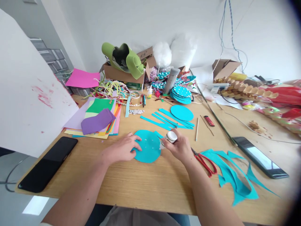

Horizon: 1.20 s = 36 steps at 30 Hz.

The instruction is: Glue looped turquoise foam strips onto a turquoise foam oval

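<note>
A round blue paper disc (147, 153) with small white spots lies flat in front of me. My left hand (124, 147) rests at its left edge, fingers apart and fingertips on the paper. At the disc's right edge, my right hand (180, 146) is wrapped around a small bottle with a white base or cap (171, 136), tilted toward the disc; its nozzle is hidden. A short blue strip (158, 135) touches the disc's upper right. Beyond lie several blue paper strips (162, 121) and another plain blue disc (182, 113).
Red-handled scissors (209, 164) and blue paper scraps (237, 175) lie right, near a phone (261, 157) and a red lighter (209, 121). Coloured paper sheets (101, 105) and a black phone (49, 163) are left. A grey flask (171, 80) stands behind, beside stacked dotted discs (181, 92).
</note>
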Tool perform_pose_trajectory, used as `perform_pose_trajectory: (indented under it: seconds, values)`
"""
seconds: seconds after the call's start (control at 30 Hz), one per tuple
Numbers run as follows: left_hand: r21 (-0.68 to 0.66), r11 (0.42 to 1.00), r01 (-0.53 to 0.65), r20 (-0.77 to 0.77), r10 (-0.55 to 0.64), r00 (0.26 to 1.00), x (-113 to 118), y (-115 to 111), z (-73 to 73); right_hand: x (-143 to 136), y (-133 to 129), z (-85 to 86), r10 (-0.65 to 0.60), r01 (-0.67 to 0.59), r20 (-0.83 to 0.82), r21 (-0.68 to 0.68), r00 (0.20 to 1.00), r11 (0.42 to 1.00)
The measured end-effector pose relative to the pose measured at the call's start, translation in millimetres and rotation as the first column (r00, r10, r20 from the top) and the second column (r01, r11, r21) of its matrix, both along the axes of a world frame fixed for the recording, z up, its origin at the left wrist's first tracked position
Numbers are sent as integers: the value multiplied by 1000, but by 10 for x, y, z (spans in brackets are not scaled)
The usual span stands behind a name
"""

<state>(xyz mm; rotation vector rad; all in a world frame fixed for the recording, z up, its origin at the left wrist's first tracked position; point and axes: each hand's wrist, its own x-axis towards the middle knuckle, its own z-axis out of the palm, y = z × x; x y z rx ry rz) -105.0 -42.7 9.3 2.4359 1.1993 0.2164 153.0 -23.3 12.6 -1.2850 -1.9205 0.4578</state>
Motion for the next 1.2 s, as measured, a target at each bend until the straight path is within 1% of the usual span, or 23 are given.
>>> perform_pose_trajectory:
  seconds: [0.4,0.6,0.77,0.9,1.2]
  values:
    - [8,1000,5,1,-5,1000,-4,-2,28,-6,-6,-28,27,-27,15,1,1000,1000]
    - [14,1000,8,17,-9,1000,-6,-7,14,-7,2,-23,20,-20,28,8,999,1000]
    - [13,1000,16,22,-16,1000,-7,-7,20,-10,-3,-13,-2,3,30,-7,1000,1000]
    - [8,1000,7,34,-8,999,-9,-6,22,-14,-1,-7,4,-3,28,-15,1000,1000]
    - [-2,1000,1,24,-1,1000,2,-7,38,-14,8,-19,-17,17,19,-15,1000,1000]
